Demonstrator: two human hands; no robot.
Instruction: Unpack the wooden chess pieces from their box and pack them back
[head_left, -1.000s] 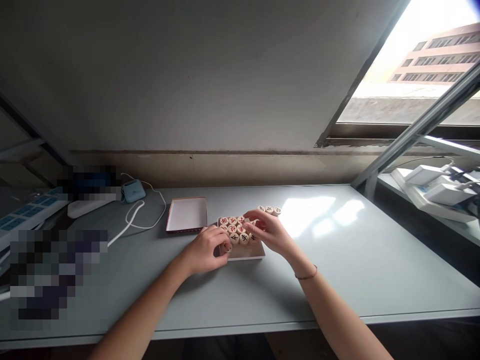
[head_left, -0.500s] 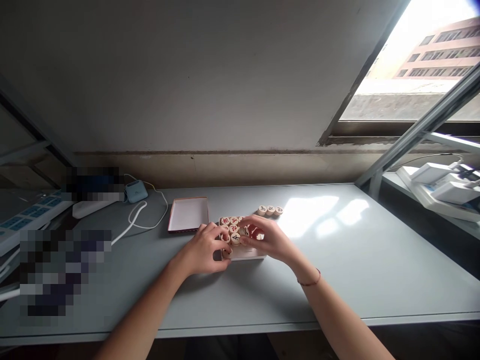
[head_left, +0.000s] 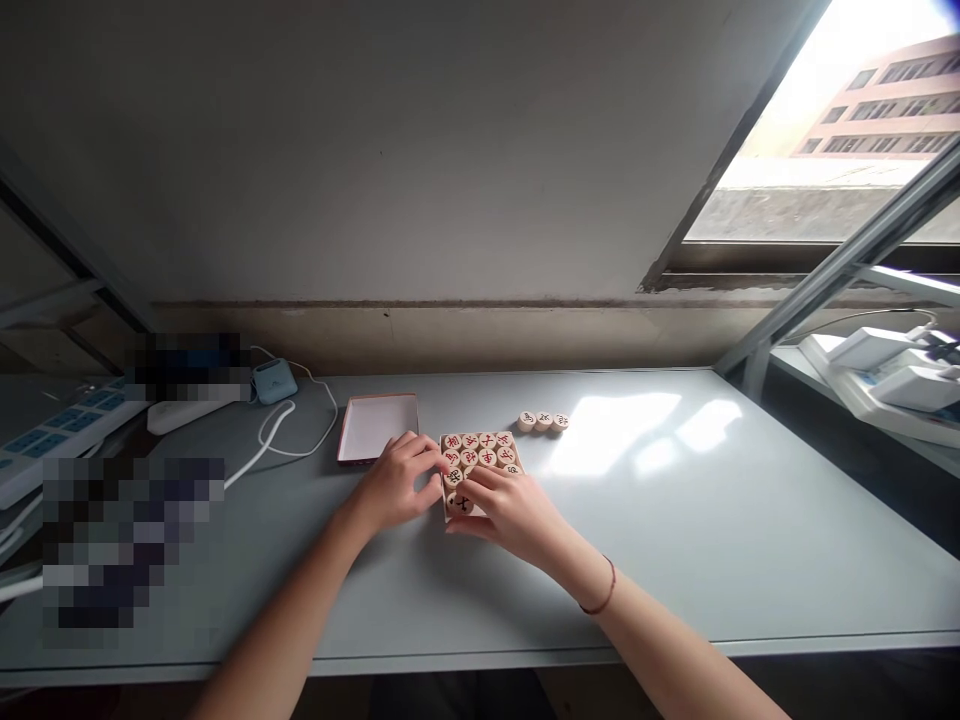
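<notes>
A shallow white box [head_left: 486, 516] holds rows of round wooden Chinese chess pieces [head_left: 487, 457] with red and black characters. My right hand [head_left: 517, 512] reaches over the box's front part, thumb and fingers closed around a black-marked chess piece [head_left: 463, 503] at the front left corner. The hand hides part of the front rows. My left hand [head_left: 397, 485] is at the box's left edge, its fingers bent and the thumb apart from the index finger, with no piece showing between them. Three more black-marked chess pieces [head_left: 544, 422] stand in a row behind the box, to the right.
A box lid [head_left: 379, 428], white inside with red edges, lies behind my left hand. Blue power adapter [head_left: 274, 381], white cables [head_left: 262, 455] and a power strip [head_left: 60, 425] lie at the left. Sunlight falls on the grey desk [head_left: 675, 540]. White plugs [head_left: 892, 370] sit at the right.
My right hand has moved left and toward me, from the middle rows to the front left corner. My left hand has drawn back from the front left piece to the box's edge.
</notes>
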